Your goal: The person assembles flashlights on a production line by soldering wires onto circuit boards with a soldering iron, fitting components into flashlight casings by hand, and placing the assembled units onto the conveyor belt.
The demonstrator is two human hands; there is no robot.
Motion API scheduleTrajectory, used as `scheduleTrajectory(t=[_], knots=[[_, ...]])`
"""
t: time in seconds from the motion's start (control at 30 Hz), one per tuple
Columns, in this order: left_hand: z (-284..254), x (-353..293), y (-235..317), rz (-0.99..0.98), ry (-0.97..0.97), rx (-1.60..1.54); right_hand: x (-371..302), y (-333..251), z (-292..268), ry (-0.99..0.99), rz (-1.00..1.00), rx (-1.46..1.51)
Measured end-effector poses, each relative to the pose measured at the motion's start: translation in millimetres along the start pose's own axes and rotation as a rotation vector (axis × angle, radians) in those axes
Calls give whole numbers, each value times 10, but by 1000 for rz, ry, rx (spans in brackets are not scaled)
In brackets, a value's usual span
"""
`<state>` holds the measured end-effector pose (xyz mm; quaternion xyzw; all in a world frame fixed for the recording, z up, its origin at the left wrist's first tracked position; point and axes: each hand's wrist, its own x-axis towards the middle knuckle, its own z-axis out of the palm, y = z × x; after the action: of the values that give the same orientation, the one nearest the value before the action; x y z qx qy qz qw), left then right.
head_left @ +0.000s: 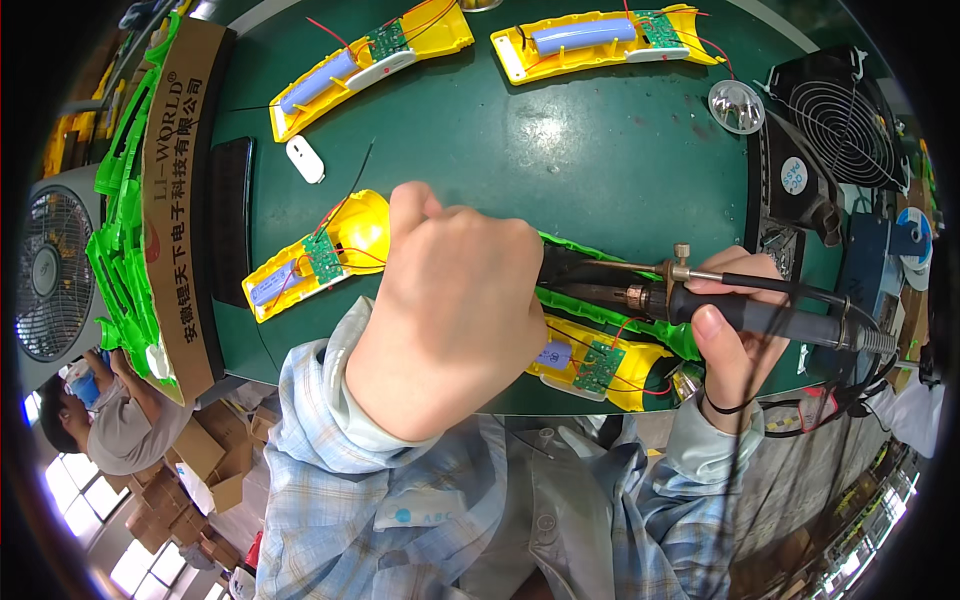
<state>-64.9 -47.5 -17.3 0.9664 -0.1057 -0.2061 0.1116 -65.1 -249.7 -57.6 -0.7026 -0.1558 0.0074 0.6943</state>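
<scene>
Right hand [745, 330]: fingers closed around a soldering iron [740, 305], which points left above a green shell [655, 332] on the bench [490, 130]. Left hand [450, 290]: loosely curled, its back blocking the view, so what it holds, if anything, cannot be told; it hides the shell's left end. Just below lies a yellow shell [635, 385], partly covered. A wired yellow half [350, 245] sits left; two more lie beyond. A reflector [737, 107] and black fan [840, 125] stand upper right, a carton [185, 200] left.

Soldering iron [765, 316] in right hand [735, 350]; carton [180, 215] far left.
</scene>
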Motion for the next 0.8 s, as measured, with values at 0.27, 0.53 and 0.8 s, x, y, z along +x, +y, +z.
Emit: scheduleTrajectory(t=[0.27,0.53,0.8], knots=[[65,12,16,-31,67,23,-6,55,20,5,-51,32],[89,10,-3,-31,80,9,6,41,28,7,-23,24],[97,3,-26,-24,94,-12,-16,71,-11,-38,-28,-48]])
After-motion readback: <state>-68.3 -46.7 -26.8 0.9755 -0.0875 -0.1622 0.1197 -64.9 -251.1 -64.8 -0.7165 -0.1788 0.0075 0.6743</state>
